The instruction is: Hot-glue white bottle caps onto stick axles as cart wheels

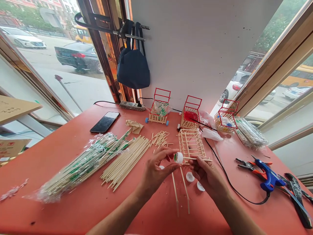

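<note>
Between thumb and fingers, my left hand (161, 164) pinches a white bottle cap (179, 157) with a green mark on its face. My right hand (204, 168) grips a short wooden stick (189, 158), whose left end meets the cap. Just behind my hands stands a basket frame (192, 142) built of thin sticks. Two more white caps lie below my right hand, a nearer cap (201, 186) and a farther cap (190, 177). Two long sticks (176, 192) lie between my forearms. Part of another white cap shows beside my left hand.
Loose chopsticks (126, 161) and a bagged bundle (80, 166) lie left; cut pieces (161, 138) lie behind. A blue glue gun (267, 174) and pliers (246, 164) lie right, the cord curving near my right arm. Small carts (158, 111), a phone (105, 122) and a power strip (132, 105) stand or lie farther back.
</note>
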`<state>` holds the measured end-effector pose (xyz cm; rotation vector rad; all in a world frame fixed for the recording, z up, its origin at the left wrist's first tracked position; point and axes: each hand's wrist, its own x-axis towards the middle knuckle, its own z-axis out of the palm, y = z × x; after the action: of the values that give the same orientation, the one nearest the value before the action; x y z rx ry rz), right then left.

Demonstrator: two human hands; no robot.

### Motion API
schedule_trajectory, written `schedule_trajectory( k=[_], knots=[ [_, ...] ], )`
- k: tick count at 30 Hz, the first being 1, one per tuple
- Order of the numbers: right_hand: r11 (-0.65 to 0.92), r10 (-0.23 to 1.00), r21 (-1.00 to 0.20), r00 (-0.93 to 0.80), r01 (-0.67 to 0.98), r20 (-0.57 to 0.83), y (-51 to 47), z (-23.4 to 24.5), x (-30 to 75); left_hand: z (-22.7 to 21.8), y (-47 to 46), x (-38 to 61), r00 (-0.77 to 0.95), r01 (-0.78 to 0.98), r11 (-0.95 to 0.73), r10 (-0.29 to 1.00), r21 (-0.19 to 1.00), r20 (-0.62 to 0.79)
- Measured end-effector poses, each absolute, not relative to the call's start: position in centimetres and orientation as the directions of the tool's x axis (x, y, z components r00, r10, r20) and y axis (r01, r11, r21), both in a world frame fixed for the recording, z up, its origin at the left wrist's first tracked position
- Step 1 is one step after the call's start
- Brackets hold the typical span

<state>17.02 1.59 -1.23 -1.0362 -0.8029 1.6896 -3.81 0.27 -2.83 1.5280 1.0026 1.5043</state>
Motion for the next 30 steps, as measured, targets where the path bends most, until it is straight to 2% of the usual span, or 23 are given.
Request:
schedule_trajectory(
  k=[6,16,23,30],
  knots=[
    [-0.207,0.975,-0.919,-0.149,-0.335,-0.166,1.2,-1.1,17.1,-2.7,0.3,-3.7,0.006,-0.019,-0.373,0.928,0.928,0.373],
    [0.003,0.990,-0.990,-0.139,-0.144,0.023,0.6,-1.2,17.7,-2.8,0.6,-3.8,0.034,-0.095,-0.314,0.947,0.945,0.319],
    [0.139,0.980,-0.990,-0.141,-0.021,0.141,0.2,-0.5,17.7,-2.7,1.1,-3.8,0.149,-0.382,-0.064,0.980,0.922,0.130],
    [0.297,0.948,-0.948,-0.156,0.112,0.279,-0.4,0.2,17.5,-2.5,1.3,-3.8,0.234,-0.435,0.085,0.972,0.897,0.022]
  ],
)
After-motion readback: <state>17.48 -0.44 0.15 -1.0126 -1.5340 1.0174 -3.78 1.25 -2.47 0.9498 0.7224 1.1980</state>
